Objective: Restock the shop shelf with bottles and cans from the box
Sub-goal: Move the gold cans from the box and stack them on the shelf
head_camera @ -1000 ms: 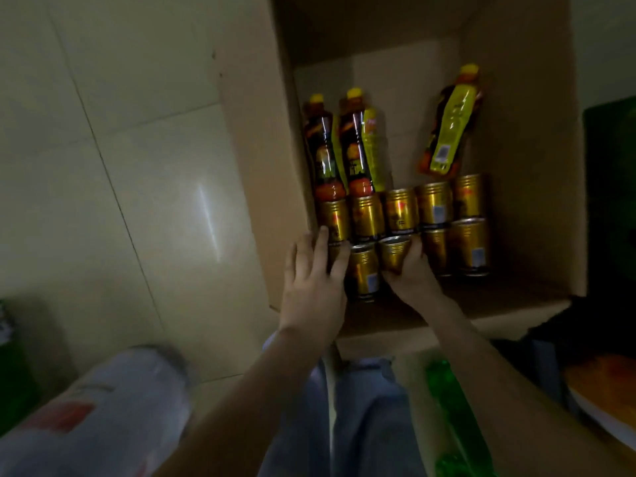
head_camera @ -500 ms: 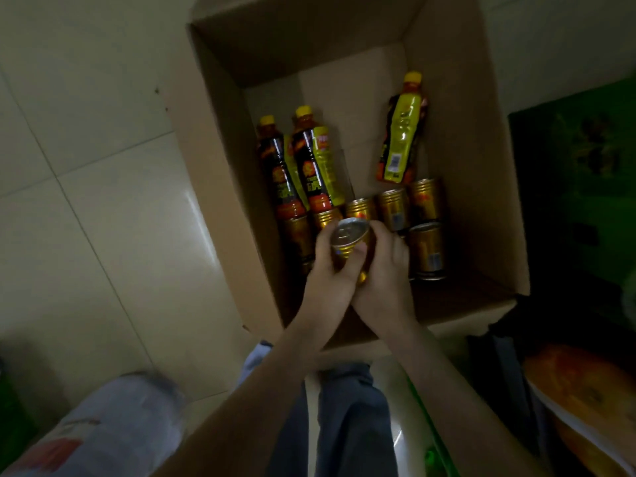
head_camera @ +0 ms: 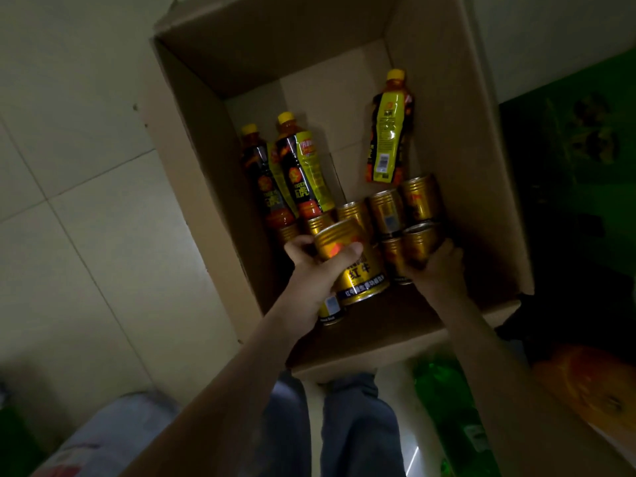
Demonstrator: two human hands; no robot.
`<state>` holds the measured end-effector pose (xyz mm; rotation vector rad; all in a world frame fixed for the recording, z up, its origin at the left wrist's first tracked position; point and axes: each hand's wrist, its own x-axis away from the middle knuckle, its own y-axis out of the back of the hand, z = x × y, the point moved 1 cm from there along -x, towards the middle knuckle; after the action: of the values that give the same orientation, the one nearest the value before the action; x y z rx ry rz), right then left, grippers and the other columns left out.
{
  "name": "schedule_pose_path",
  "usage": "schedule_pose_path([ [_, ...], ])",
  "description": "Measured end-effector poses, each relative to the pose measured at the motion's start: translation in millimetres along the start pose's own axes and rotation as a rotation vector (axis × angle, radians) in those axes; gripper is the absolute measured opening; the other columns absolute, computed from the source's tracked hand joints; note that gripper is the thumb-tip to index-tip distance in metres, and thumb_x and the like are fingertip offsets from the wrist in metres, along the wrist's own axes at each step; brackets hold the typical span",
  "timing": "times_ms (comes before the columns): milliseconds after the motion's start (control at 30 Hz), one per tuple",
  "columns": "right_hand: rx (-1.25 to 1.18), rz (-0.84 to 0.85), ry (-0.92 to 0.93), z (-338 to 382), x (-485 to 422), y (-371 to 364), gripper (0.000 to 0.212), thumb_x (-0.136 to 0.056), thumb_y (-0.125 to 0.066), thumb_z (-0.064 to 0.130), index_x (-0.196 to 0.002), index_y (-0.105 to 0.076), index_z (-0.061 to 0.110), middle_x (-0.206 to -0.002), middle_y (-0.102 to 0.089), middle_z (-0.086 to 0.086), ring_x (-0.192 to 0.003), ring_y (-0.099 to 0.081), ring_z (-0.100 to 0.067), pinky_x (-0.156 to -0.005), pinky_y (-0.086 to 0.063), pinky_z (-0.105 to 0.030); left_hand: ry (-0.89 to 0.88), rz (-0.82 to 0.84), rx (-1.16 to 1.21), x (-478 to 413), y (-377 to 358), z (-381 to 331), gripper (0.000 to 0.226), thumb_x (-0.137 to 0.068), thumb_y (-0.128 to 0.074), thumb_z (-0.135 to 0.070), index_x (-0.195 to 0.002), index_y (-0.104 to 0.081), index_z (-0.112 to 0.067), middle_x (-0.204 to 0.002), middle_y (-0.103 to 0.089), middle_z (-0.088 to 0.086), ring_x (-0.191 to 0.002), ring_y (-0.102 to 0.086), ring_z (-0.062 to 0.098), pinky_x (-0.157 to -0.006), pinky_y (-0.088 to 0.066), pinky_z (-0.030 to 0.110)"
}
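Note:
An open cardboard box (head_camera: pixel 481 160) stands on the floor below me. Three yellow-capped drink bottles lie in it: two side by side (head_camera: pixel 303 173) at the left, one (head_camera: pixel 390 132) at the right. Several gold cans (head_camera: pixel 387 210) lie in rows beneath them. My left hand (head_camera: pixel 316 273) holds a gold can (head_camera: pixel 358 266) lifted above the rows. A second gold can (head_camera: pixel 330 308) shows just under that hand. My right hand (head_camera: pixel 437 270) wraps around a gold can (head_camera: pixel 418 242) in the front row at the right.
Pale floor tiles (head_camera: pixel 86 218) spread to the left of the box. A dark green crate (head_camera: pixel 578 166) stands to the right. A green bottle (head_camera: pixel 454 407) lies by my legs. An orange pack (head_camera: pixel 592 387) is at the lower right, a pale wrapped bundle (head_camera: pixel 103 438) at lower left.
My left hand has taken the lifted gold can alone and raised it nearer. My right hand has let go of it and moved right, down onto a can in the front row.

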<state>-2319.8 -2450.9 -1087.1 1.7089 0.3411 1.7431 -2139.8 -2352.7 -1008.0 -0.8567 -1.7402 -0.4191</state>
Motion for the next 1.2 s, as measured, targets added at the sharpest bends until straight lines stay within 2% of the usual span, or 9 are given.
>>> schedule_pose_path([
  [167, 0.199, -0.078, 0.102, 25, 12, 15, 0.077, -0.084, -0.071, 0.029, -0.14, -0.026, -0.001, -0.138, -0.035, -0.022, -0.126, -0.039, -0.04, -0.099, -0.039, -0.048, -0.014, 0.063, -0.132, 28, 7, -13, 0.073, -0.064, -0.073, -0.039, -0.128, -0.04, -0.025, -0.118, -0.06, -0.003, -0.103, -0.062, 0.014, -0.08, -0.052, 0.032],
  [267, -0.13, 0.0, 0.131, 41, 63, 48, 0.078, -0.074, -0.072, 0.043, -0.134, -0.04, 0.006, -0.124, -0.05, -0.014, -0.115, -0.051, -0.033, -0.094, -0.045, -0.043, -0.011, 0.085, -0.153, 72, 11, -39, 0.07, -0.064, -0.075, -0.037, -0.127, -0.047, -0.026, -0.118, -0.064, -0.003, -0.105, -0.063, 0.016, -0.083, -0.051, 0.034],
  [433, -0.593, 0.097, 0.213, 76, 213, 153, 0.056, -0.08, -0.075, 0.024, -0.129, -0.047, 0.029, -0.101, -0.054, 0.015, -0.104, -0.052, -0.01, -0.088, -0.035, -0.025, -0.058, 0.129, -0.167, 184, -1, -116, 0.085, -0.054, -0.085, -0.049, -0.13, -0.052, -0.03, -0.122, -0.065, 0.0, -0.114, -0.061, 0.024, -0.102, -0.042, 0.052],
  [600, -0.798, 0.15, 0.346, 82, 377, 261, 0.048, -0.074, -0.079, 0.022, -0.114, -0.055, 0.033, -0.112, -0.067, 0.006, -0.099, -0.065, -0.001, -0.086, -0.05, -0.021, -0.168, 0.252, -0.219, 338, -34, -185, 0.049, -0.075, -0.07, -0.034, -0.121, -0.058, -0.025, -0.108, -0.071, 0.002, -0.097, -0.069, 0.018, -0.072, -0.054, 0.031],
  [700, -0.858, 0.095, 0.404, 72, 470, 314, 0.055, -0.069, -0.075, 0.033, -0.12, -0.054, 0.03, -0.115, -0.066, 0.004, -0.101, -0.064, -0.006, -0.088, -0.05, -0.028, -0.239, 0.377, -0.275, 431, -54, -197, 0.045, -0.073, -0.068, -0.035, -0.116, -0.058, -0.025, -0.098, -0.074, -0.001, -0.089, -0.07, 0.015, -0.073, -0.054, 0.031],
  [833, -0.873, -0.024, 0.455, 34, 581, 360, 0.047, -0.081, -0.071, 0.025, -0.122, -0.05, 0.032, -0.112, -0.064, 0.011, -0.101, -0.063, -0.006, -0.078, -0.051, -0.023, -0.31, 0.517, -0.383, 532, -79, -182, 0.051, -0.079, -0.068, -0.039, -0.125, -0.053, -0.026, -0.111, -0.07, 0.004, -0.102, -0.067, 0.021, -0.086, -0.054, 0.038],
  [967, -0.912, -0.121, 0.49, -33, 679, 374, 0.067, -0.066, -0.073, 0.047, -0.127, -0.048, 0.036, -0.119, -0.064, 0.01, -0.104, -0.064, -0.008, -0.085, -0.055, -0.037, -0.37, 0.666, -0.519, 615, -99, -141, 0.072, -0.069, -0.075, -0.04, -0.133, -0.045, -0.027, -0.121, -0.066, 0.006, -0.11, -0.063, 0.027, -0.099, -0.048, 0.048],
  [1133, -1.024, -0.3, 0.5, -159, 785, 354, 0.072, -0.063, -0.073, 0.046, -0.129, -0.051, 0.028, -0.117, -0.067, 0.009, -0.105, -0.064, -0.007, -0.091, -0.052, -0.033, -0.472, 0.854, -0.706, 713, -135, -46, 0.067, -0.069, -0.072, -0.031, -0.13, -0.046, -0.023, -0.116, -0.067, 0.007, -0.096, -0.069, 0.02, -0.072, -0.056, 0.031],
  [1200, -1.068, -0.392, 0.486, -218, 826, 338, 0.063, -0.063, -0.073, 0.044, -0.121, -0.055, 0.029, -0.111, -0.069, 0.009, -0.102, -0.066, -0.006, -0.088, -0.051, -0.031, -0.483, 0.932, -0.781, 749, -156, 7, 0.068, -0.069, -0.074, -0.028, -0.131, -0.048, -0.018, -0.116, -0.068, 0.008, -0.097, -0.069, 0.021, -0.072, -0.056, 0.03],
])
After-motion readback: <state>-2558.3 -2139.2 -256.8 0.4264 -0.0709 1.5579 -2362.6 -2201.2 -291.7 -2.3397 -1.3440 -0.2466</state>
